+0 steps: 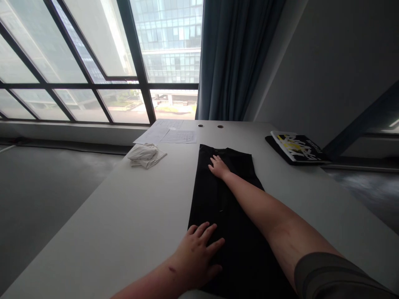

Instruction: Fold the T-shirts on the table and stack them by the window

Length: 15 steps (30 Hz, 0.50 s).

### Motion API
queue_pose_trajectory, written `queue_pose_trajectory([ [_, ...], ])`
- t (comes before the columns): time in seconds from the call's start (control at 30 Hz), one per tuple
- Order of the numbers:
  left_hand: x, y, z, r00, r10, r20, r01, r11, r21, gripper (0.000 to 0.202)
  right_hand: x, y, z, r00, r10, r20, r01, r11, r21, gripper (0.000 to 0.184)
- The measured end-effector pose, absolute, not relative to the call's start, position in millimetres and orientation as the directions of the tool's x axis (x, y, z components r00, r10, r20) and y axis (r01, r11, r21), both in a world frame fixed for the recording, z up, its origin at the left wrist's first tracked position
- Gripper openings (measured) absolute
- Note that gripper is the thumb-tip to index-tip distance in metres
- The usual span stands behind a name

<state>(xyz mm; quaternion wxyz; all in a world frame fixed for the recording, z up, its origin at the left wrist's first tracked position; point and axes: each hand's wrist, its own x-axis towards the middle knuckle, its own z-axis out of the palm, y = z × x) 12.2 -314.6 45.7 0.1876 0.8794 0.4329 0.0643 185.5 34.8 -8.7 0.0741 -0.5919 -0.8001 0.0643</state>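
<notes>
A black garment (205, 195), perhaps trousers, lies stretched lengthwise along the white table (140, 216), its far edge near the middle of the picture. My left hand (199, 255) rests on the near part of the cloth at its left side, fingers spread. Farther off, my right hand (219, 167) lies flat near the garment's far end, and its forearm crosses over the cloth from the right. Both hands are open and hold nothing. The near end of the garment runs out of view at the bottom.
A folded off-white cloth (145, 155) sits at the table's left edge, with paper sheets (179, 136) behind it. On the right is a black, white and yellow printed package (297, 148). Two round holes (220, 126) mark the far tabletop, before a blue curtain (230, 62).
</notes>
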Motion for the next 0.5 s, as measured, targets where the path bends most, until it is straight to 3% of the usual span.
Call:
queue_pose_trajectory([
  [0.2, 13, -296, 42, 0.439, 0.897, 0.044, 0.839, -0.427, 0.338, 0.062, 159, 47, 9, -0.361, 0.929, 0.078, 0.917, 0.369, -0.152, 0.064],
  [0.37, 12, -287, 18, 0.307, 0.951, -0.035, 0.914, -0.285, 0.287, 0.072, 122, 89, 20, -0.395, 0.919, -0.005, 0.910, 0.390, -0.139, 0.067],
  [0.5, 13, -292, 12, 0.306, 0.949, -0.073, 0.912, -0.270, 0.309, 0.077, 107, 120, 10, -0.371, 0.923, -0.096, 0.924, 0.358, -0.130, 0.069],
])
